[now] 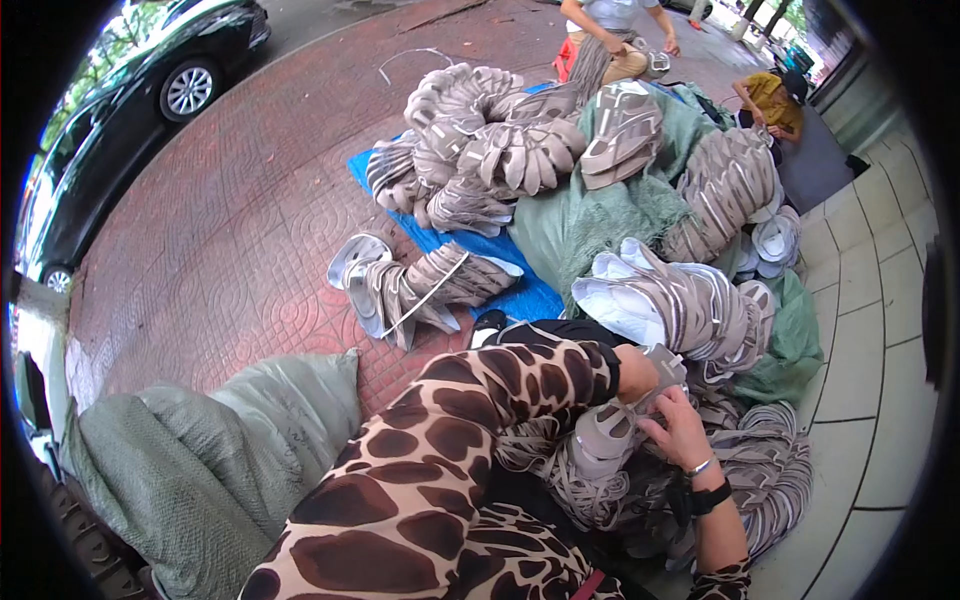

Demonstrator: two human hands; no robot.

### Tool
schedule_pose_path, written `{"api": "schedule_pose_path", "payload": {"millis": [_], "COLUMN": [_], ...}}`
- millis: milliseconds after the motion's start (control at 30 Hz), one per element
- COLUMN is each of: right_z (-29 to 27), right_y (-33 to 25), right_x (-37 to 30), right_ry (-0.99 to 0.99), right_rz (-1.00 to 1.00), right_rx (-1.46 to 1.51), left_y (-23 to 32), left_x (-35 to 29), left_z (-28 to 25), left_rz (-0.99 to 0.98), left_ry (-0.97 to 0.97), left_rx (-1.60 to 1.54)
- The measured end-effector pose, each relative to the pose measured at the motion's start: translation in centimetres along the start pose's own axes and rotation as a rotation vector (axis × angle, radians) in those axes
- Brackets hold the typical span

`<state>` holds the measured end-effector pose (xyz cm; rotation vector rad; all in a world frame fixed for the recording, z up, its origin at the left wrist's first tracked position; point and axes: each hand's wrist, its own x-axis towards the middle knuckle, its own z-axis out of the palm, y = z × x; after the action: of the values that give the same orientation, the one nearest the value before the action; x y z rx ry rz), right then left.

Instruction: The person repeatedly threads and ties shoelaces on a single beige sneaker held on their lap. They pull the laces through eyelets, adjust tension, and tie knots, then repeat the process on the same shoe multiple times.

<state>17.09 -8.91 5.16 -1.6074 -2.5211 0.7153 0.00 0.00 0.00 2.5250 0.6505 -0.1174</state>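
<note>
Taupe shoe upper of fabric and smooth panels (604,445) at 4 o'clock in the view, between the two hands, over a loose tangle of thin grey-beige laces (600,492). Right hand (682,430), dark band and pale bracelet at its wrist, pinches the upper's edge between thumb and fingers. Left hand (638,373), under a brown-and-cream giraffe-patterned sleeve (400,490), is against the upper; its fingertips are hidden, cannot tell how firmly they grip.

Close by, at 3 o'clock: thick stack of nested taupe uppers with white linings (675,308). Just left of centre: smaller bundle bound by a white strap (425,285), beside a bright blue plastic sheet (535,298). Ring-shaped bundle of striped taupe uppers (465,105) at 12. Stuffed grey-green woven sack (225,430) at 8. Glossy black car (135,115) at 10. Seated co-worker in mustard top (775,105) at 2.
</note>
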Motion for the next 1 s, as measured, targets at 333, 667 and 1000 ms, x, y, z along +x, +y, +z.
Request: {"api": "schedule_pose_path", "payload": {"millis": [333, 667, 1000], "right_z": [1.0, 1.0, 3.3], "right_y": [-0.7, -0.4, -1.6], "right_x": [1.7, 0.4, -1.2], "right_ry": [-0.117, -0.029, 0.21], "right_rz": [0.158, 0.147, 0.27], "right_rx": [-0.26, -0.145, -0.117], "left_y": [-2.3, -2.3, -1.4], "left_x": [-0.8, -1.6, -1.4], "left_z": [3.2, 3.0, 3.2], "left_rz": [-0.162, 0.466, 0.305], "left_ry": [0.258, 0.507, 0.389], "left_rx": [-0.242, -0.194, -0.004]}}
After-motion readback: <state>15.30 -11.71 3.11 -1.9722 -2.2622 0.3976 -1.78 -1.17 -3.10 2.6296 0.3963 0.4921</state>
